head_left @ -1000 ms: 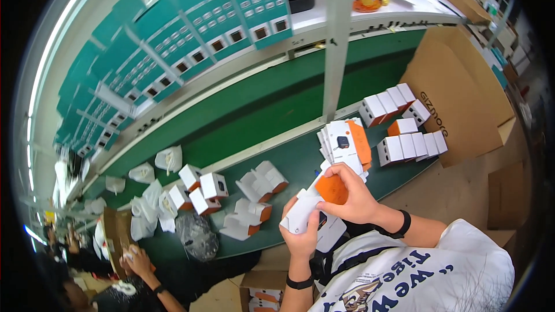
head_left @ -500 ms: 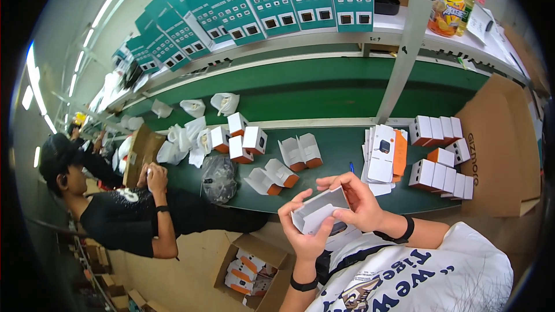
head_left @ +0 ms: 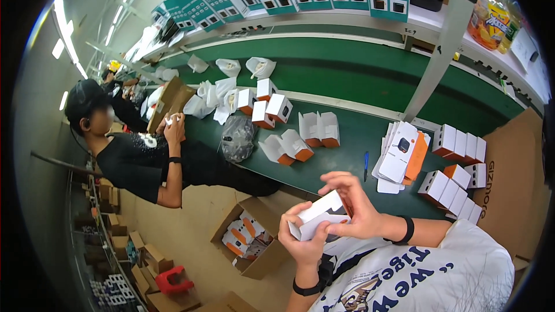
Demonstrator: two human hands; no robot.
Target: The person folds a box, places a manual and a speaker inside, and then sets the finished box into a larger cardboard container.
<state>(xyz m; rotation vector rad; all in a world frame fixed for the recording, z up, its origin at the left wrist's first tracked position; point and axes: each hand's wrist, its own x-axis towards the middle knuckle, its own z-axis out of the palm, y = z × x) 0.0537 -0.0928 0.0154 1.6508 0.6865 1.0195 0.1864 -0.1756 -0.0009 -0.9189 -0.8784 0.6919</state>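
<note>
Between my hands, in front of my chest, is a small white carton (head_left: 319,210) with an end flap standing out. My left hand (head_left: 299,237) grips its left end, fingers behind and thumb in front. My right hand (head_left: 361,212) holds the other end, its thumb pressed to the front near the flap while the upper fingers reach over the far side. Whatever is inside the carton is hidden. Beyond my hands, open white-and-orange cartons (head_left: 287,148) stand on the green table (head_left: 347,164). A stack of flat white and orange cartons (head_left: 399,153) lies to their right, beside a blue pen (head_left: 366,165).
Rows of closed cartons (head_left: 457,141) stand at right by a big cardboard box (head_left: 511,173). Farther left are more cartons (head_left: 263,110), a clear plastic bag (head_left: 238,138) and white pouches (head_left: 261,67). A co-worker (head_left: 136,159) stands left; an open box (head_left: 217,236) of cartons sits below.
The carton has been turned in my hands, its flap folded closer. My view has shifted, so the table and co-worker sit farther right in the picture.
</note>
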